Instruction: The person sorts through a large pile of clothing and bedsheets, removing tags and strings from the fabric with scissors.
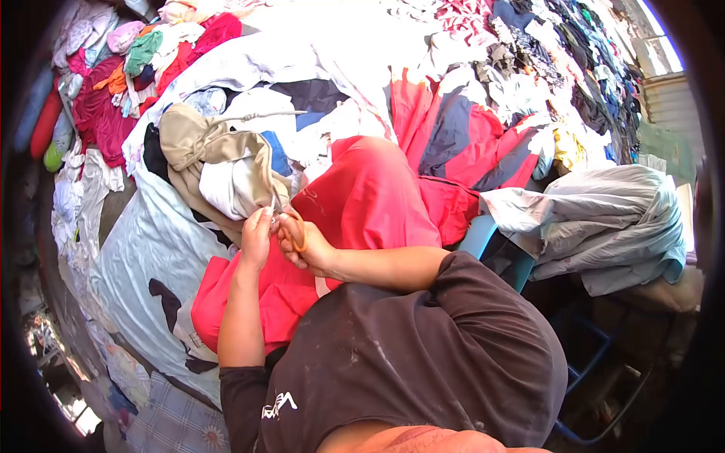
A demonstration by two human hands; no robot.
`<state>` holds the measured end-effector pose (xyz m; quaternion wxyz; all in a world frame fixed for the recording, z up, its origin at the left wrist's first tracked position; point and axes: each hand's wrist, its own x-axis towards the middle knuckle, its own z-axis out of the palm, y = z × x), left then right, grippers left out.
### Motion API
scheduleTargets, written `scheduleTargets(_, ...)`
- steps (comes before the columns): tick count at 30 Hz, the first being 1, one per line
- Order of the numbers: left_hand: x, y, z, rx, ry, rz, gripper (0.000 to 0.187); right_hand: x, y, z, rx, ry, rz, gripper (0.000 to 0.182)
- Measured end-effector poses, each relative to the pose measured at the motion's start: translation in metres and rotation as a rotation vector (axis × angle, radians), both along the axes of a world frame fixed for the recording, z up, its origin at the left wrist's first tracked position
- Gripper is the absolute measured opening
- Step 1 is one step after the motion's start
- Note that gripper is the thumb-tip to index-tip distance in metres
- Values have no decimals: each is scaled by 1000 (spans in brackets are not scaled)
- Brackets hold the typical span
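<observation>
A beige hooded garment with a white lining and a long drawstring is spread before my knees. At its near edge, my left hand is closed in a pinch on the cloth. My right hand is right beside it, fingers wrapped round a pair of scissors with orange handles. The blades point up toward the garment's edge by my left fingertips, and are partly hidden by the fingers. Red trousers cover my legs just under both hands.
A pale blue cloth lies to the left. Mixed clothes are heaped at the far left, with more dark clothes at the far right. Red and navy garments lie beyond my knee. A grey cloth drapes over something at right.
</observation>
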<state>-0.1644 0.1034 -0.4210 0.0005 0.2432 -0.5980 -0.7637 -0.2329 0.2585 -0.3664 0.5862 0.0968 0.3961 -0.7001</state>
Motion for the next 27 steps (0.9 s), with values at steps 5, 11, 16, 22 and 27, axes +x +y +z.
scheduleTargets(5, 2, 4, 10, -215, -42, -39, 34, -5, -2, -3, 19, -10, 29, 44)
scheduleTargets(11, 2, 2, 29, -313, -72, -118, 38, -3, -6, -11, -43, -76, 5, 45)
scheduleTargets(16, 2, 2, 40, -337, -84, -122, 37, -3, -8, -5, -34, -75, 16, 44)
scheduleTargets(22, 6, 3, 43, -401, -108, -142, 35, -7, -11, -8, -11, -196, -1, 48)
scheduleTargets(27, 11, -6, 24, -277, -127, -177, 32, -3, -9, -17, -60, -176, -1, 56)
